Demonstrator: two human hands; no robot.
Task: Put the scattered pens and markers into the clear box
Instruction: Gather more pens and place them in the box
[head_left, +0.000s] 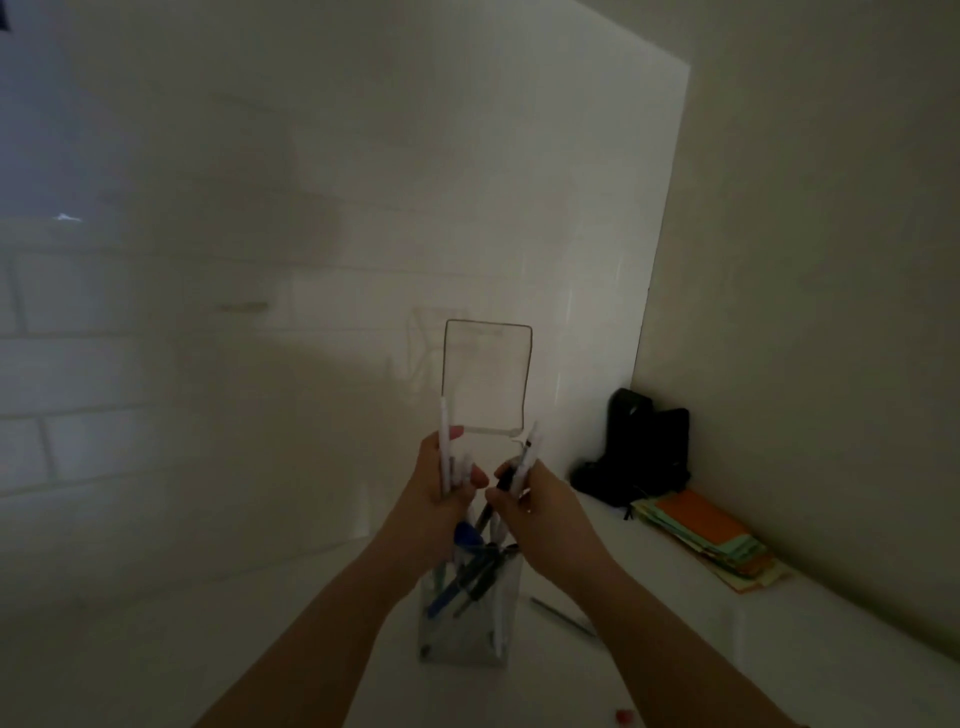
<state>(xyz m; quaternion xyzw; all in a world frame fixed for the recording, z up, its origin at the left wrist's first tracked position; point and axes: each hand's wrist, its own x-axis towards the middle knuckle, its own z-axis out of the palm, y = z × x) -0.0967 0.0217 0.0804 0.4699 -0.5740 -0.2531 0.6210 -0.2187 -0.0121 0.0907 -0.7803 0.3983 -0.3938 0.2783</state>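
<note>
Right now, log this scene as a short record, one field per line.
left hand: closed around white pens, held above the box
right hand: closed around a bunch of pens, white and dark
clear box: upright on the white table, already holding several pens, blue and dark
loose pen: lying flat on the table right of the box, not yet collected
clear panel: stands upright behind the hands
paper stack: orange and green sheets, far right by the wall
black object: in the corner, too dark to identify
</note>
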